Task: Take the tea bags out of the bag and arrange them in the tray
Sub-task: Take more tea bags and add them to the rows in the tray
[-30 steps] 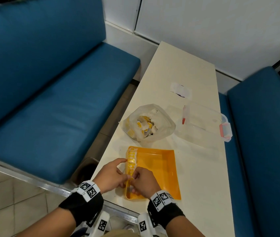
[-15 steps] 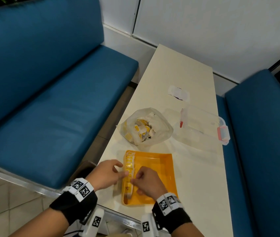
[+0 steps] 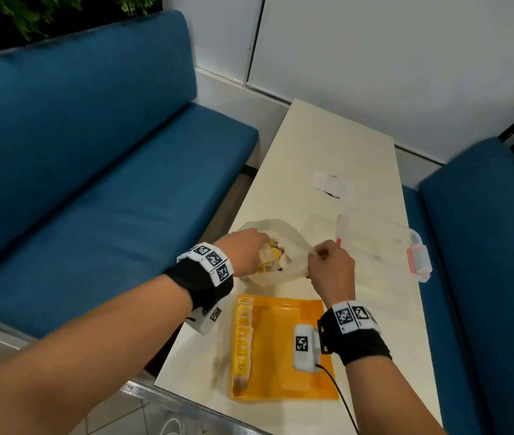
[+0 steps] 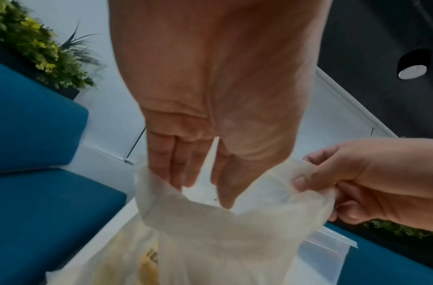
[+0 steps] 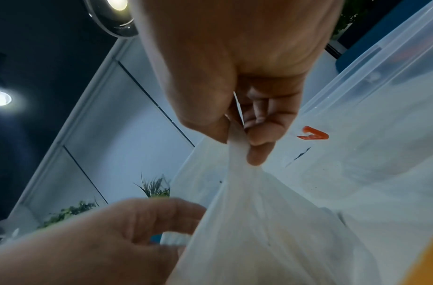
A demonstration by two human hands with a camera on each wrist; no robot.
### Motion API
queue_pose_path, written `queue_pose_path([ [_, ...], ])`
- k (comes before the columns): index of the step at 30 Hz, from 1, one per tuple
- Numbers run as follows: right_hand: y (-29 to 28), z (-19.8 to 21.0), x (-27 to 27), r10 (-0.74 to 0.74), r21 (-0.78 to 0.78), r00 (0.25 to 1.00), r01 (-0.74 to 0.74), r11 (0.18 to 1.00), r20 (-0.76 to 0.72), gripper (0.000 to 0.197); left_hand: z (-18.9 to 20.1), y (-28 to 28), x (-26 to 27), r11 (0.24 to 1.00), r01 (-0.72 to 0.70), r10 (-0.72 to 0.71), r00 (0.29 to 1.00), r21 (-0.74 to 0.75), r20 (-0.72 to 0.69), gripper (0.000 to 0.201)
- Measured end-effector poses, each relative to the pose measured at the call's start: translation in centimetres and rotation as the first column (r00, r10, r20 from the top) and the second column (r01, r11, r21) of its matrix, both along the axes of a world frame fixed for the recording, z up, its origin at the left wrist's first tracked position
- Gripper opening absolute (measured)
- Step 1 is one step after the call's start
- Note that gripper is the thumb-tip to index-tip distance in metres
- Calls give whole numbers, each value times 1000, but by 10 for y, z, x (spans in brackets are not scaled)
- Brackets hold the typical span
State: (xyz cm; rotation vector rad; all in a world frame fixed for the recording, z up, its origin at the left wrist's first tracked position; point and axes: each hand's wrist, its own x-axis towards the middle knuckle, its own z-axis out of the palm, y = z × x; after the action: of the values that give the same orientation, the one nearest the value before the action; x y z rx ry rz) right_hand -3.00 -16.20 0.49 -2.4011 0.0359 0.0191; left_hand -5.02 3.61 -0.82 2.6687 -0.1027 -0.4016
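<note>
Tea bags (image 3: 276,260) sit loose in the translucent plastic bag (image 3: 293,243) on the table (image 3: 327,146), just beyond the orange tray (image 3: 283,381); a row of tea bags (image 3: 243,337) lines the tray's left wall. Left hand (image 3: 244,254) is in the bag mouth, fingers (image 4: 173,164) straight w/ tips dipped past the rim, tips hidden; can't tell if they touch a tea bag. Right hand (image 3: 331,266) pinches the bag's right rim btwn thumb and fingers (image 5: 259,138), pulled taut. Clear lidded box (image 3: 384,246) w/ red clips sits just beside the bag; contents hard to read. Blue benches (image 3: 92,171) flank the table.
</note>
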Motion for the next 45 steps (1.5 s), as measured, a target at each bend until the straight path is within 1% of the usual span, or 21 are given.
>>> queue_pose_path([
  [2, -2, 1, -1, 4, 22, 999, -5, 1000, 45, 13, -1, 7, 5, 998, -29, 29, 1000, 62, 4, 58],
  [4, -1, 1, -1, 33, 30, 997, -35, 999, 65, 13, 2, 2, 9, 989, -1, -3, 1000, 145, 27, 60],
  [6, 4, 1, -1, 84, 4, 993, -85, 996, 77, 11, 3, -12, 18, 976, 68, -72, 997, 209, 10, 53],
  [9, 9, -2, 3, 125, -22, 988, -123, 992, 93, 13, -7, -33, 40, 955, 195, -189, 981, 221, -52, 29],
  [11, 9, -4, 4, 130, -39, 987, -127, 991, 91, 14, -20, -36, 51, 933, 256, -240, 966, 255, -90, 33],
  [14, 8, -5, 5, 144, -51, 985, -140, 989, 95, 15, -57, -27, 65, 936, 194, -184, 981, 295, -61, 60],
  [17, 6, -7, 5, 159, -57, 983, -154, 986, 92, 17, -124, -14, 91, 953, 135, -117, 990, 270, -80, 70],
  [19, 3, -7, 5, 156, -54, 984, -152, 987, 88, 17, -161, -10, 108, 963, 130, -96, 984, 234, -151, 78],
  [21, 1, -8, 5, 156, -56, 984, -152, 987, 90, 16, -184, -10, 123, 963, 134, -99, 983, 235, -155, 71],
  [25, -1, -8, 9, 156, -63, 984, -151, 987, 90, 14, -179, -15, 127, 955, 145, -99, 979, 261, -180, 69],
  [28, 1, -9, 12, 156, -53, 984, -152, 987, 88, 17, -126, -10, 93, 965, 83, -30, 977, 250, -209, 49],
  [30, 0, -10, 13, 144, -38, 986, -141, 989, 86, 20, -99, -11, 79, 983, 69, -29, 973, 171, -228, 38],
  [32, -1, -10, 15, 128, -11, 989, -128, 992, 74, 23, -80, -12, 75, 996, 5, 16, 968, 84, -250, 39],
  [34, -3, -10, 17, 114, 14, 992, -115, 993, 60, 27, -58, -13, 74, 999, -44, 48, 971, 20, -234, 30],
  [36, -4, -9, 19, 97, 31, 994, -99, 995, 51, 31, -47, -14, 75, 999, -45, 41, 973, -10, -226, 15],
  [37, -5, -8, 19, 88, 43, 995, -90, 995, 46, 31, -34, -18, 73, 999, -40, 33, 978, -32, -205, 15],
  [39, -5, -7, 20, 78, 53, 996, -80, 995, 39, 31, -35, -23, 78, 998, -36, 27, 980, -44, -197, 36],
  [40, -5, -6, 21, 77, 54, 996, -78, 995, 36, 31, -39, -21, 77, 1000, -4, 0, 989, -21, -149, 38],
  [42, -5, -5, 21, 79, 57, 996, -81, 995, 33, 32, -53, -17, 81, 1000, 21, -21, 987, 1, -160, 24],
  [43, -5, -5, 21, 82, 59, 996, -84, 995, 34, 32, -57, -17, 81, 1000, -10, 12, 975, 11, -224, 15],
  [45, -3, -6, 20, 89, 56, 995, -91, 994, 32, 32, -67, -16, 81, 999, -12, 21, 972, 38, -233, 22],
])
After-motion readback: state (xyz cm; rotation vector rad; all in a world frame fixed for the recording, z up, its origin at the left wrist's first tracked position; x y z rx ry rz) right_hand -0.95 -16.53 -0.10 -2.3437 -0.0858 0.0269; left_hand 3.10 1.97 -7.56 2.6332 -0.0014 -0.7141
